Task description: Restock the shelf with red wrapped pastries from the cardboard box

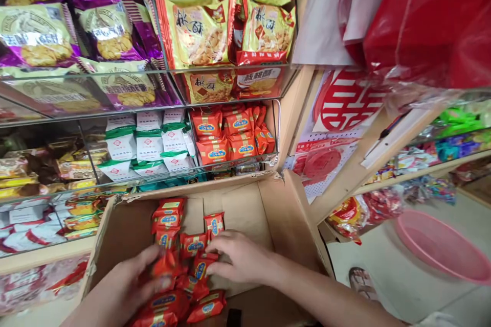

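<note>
Inside an open cardboard box (249, 214) lie several small red snack packets (169, 214) with blue oval labels, heaped mostly toward the left and front. My left hand (128, 283), slightly blurred, reaches in from the left; its thumb and fingers close around a red snack packet (164, 264), also smeared by motion. From the right comes my right hand (241, 259), thumb and forefinger pinching the edge of another red packet (201, 267) in the middle of the heap. One red packet (214, 224) stands just beyond my right fingertips.
Behind the box, a shelf compartment holds similar red packets (241, 125). White-and-green packets (138, 143) sit beside them, below yellow pastry bags (199, 30) and purple ones (38, 36). Red bags (429, 25) hang at upper right. A pink basin (441, 245) and a foot (362, 282) are on the floor.
</note>
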The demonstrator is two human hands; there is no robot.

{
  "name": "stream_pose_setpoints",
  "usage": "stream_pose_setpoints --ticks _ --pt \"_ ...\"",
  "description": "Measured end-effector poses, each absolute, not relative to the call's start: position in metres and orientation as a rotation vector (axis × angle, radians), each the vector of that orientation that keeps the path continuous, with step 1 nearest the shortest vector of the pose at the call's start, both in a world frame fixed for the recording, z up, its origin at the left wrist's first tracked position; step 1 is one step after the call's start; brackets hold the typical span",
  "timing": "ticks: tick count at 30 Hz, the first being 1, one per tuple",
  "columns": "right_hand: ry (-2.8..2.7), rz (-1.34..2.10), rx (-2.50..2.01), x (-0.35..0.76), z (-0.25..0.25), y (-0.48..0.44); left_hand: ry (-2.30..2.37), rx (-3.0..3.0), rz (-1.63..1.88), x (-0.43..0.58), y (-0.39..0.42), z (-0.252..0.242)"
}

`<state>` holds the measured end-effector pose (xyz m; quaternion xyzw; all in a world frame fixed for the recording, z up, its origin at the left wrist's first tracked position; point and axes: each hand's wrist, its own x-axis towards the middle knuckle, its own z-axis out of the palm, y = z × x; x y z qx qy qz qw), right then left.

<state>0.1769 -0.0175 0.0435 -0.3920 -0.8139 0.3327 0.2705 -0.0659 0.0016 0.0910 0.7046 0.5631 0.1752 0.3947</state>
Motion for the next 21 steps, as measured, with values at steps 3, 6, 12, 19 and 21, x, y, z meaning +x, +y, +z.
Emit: stream_pose_setpoints --ticks 3,6,12,19,21 --pt "-1.781 1.3 -0.968 0.17 0.05 -0.018 1.286 1.525 0.615 -0.037 0.002 0.103" --pt "-1.366 1.433 -0.953 0.166 0.061 -0.015 1.164 1.282 0.699 -0.006 0.001 0.118" --pt "-0.986 1.501 -0.959 0.179 0.079 -0.01 1.023 0.94 0.816 0.021 -0.003 0.132" --pt "-1.175 1.192 -1.019 0.185 0.082 -0.019 1.062 0.945 0.912 0.028 0.0 0.128" --pt "-1.5 0.838 -1.003 0.189 0.083 -0.024 1.094 0.936 0.925 0.026 0.003 0.127"
